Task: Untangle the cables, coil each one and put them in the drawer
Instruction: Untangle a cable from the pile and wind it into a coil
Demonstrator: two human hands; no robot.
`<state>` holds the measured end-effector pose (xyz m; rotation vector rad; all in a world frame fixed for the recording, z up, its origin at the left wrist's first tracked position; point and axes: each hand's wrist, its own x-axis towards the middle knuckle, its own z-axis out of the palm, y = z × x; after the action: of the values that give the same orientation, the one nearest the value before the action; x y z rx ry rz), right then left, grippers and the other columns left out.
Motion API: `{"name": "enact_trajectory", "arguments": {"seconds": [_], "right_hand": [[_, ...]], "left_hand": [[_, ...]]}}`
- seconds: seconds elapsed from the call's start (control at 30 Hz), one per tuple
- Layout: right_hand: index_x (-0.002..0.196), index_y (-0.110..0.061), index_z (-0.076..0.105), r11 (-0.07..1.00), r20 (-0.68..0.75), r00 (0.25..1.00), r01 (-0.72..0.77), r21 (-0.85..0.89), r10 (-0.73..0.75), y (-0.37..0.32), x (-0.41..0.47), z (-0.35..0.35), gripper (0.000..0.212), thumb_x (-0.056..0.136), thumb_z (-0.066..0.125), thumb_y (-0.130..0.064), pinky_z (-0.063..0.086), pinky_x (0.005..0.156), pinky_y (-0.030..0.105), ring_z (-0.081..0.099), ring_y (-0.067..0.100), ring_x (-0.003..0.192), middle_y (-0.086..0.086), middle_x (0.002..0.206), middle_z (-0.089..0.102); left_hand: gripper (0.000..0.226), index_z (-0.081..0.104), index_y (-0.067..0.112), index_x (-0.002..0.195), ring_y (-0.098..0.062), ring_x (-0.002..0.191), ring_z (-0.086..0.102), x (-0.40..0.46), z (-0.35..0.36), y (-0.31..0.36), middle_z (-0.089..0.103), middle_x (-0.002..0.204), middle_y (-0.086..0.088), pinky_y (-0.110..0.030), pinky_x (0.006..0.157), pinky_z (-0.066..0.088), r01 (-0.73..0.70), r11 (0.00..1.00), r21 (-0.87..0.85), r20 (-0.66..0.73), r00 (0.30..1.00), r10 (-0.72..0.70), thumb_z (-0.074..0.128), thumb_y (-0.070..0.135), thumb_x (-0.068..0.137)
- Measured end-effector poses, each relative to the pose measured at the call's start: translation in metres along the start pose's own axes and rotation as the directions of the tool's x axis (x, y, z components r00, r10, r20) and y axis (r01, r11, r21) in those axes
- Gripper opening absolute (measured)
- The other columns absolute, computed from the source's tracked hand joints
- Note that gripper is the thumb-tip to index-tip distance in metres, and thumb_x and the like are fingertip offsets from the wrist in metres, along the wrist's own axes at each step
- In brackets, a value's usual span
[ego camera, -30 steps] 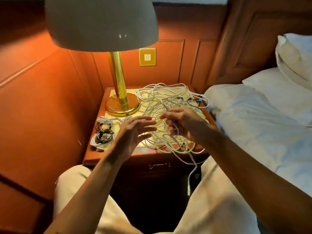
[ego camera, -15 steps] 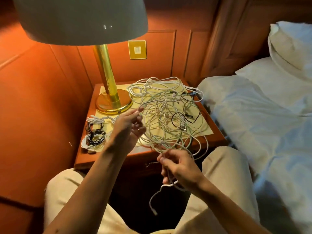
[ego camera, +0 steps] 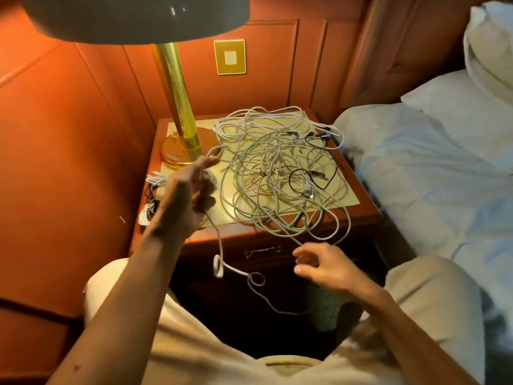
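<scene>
Dangling off the nightstand (ego camera: 369,209) front, a white cable (ego camera: 220,247) hangs from the left hand (ego camera: 191,190), whose fingers curl round it; the right hand (ego camera: 322,265) hovers loosely spread, holding nothing (tugging could drag the tangle (ego camera: 277,168) down)

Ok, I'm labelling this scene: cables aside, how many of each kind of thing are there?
Lamp: 1
Wall plate: 1
Nightstand: 1
Pillows: 2
Hands: 2, left hand gripping a white cable, right hand empty
Total: 7
The tangled cables cannot be counted.
</scene>
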<state>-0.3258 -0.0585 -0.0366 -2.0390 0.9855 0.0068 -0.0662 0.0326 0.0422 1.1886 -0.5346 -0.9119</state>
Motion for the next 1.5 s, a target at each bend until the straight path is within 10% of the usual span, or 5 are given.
{"name": "enact_trajectory", "arguments": {"seconds": [0.2,0.47,0.8,1.0,1.5], "right_hand": [[0.112,-0.006,0.064,0.700,-0.050,0.991,0.122,0.704,-0.123,-0.075,0.002,-0.027,0.048,0.088,0.053,-0.047,0.057,0.085,0.041,0.072,0.028,0.096,0.013,0.098,0.075],[0.136,-0.003,0.040,0.453,0.037,0.971,0.077,0.888,-0.238,-0.120,0.001,-0.073,0.065,0.085,0.054,-0.040,0.060,0.072,0.032,0.073,0.027,0.091,0.019,0.109,0.073],[0.111,-0.002,0.071,0.787,0.168,0.920,0.196,0.585,-0.354,-0.087,-0.010,-0.044,0.022,0.092,0.060,-0.003,0.031,0.044,0.018,0.044,0.010,0.051,0.013,0.076,0.069],[0.105,-0.002,0.071,0.717,0.134,0.921,0.188,0.671,-0.366,-0.082,-0.006,-0.013,0.019,0.095,0.055,0.001,0.035,0.048,0.019,0.050,0.012,0.057,0.009,0.071,0.066],[0.084,-0.032,0.073,0.859,0.098,0.946,0.233,0.455,-0.309,-0.040,-0.002,0.058,0.027,0.097,0.054,-0.017,0.048,0.057,0.028,0.059,0.017,0.062,0.007,0.070,0.067]], "left_hand": [[0.017,0.071,0.015,0.089,-0.007,0.045,0.025,-0.038,0.021,-0.022,0.030,0.054,0.005,-0.020,0.043,0.020,0.016,1.000,0.007,0.407,0.913,-0.017,0.060,0.026,0.090],[0.013,0.074,0.013,0.099,-0.012,0.073,0.061,-0.074,0.030,-0.034,0.066,0.075,0.006,-0.031,0.072,0.053,-0.223,0.861,0.457,0.610,0.783,-0.121,0.062,0.015,0.095],[0.062,0.044,0.028,0.132,-0.012,0.126,0.052,-0.088,0.011,-0.058,0.053,0.132,0.009,-0.031,0.095,0.050,-0.404,0.744,0.532,0.060,0.895,0.443,0.075,0.034,0.079],[0.024,0.070,0.014,0.097,-0.023,0.047,0.046,-0.110,0.006,-0.059,0.050,0.053,0.003,-0.042,0.051,0.044,-0.197,0.915,0.352,0.235,0.965,0.118,0.054,0.032,0.097],[0.008,0.066,0.011,0.092,-0.013,0.067,0.062,-0.117,0.008,-0.080,0.059,0.073,-0.002,-0.032,0.072,0.057,0.394,0.825,-0.406,0.444,0.874,-0.199,0.058,0.014,0.092]]}}
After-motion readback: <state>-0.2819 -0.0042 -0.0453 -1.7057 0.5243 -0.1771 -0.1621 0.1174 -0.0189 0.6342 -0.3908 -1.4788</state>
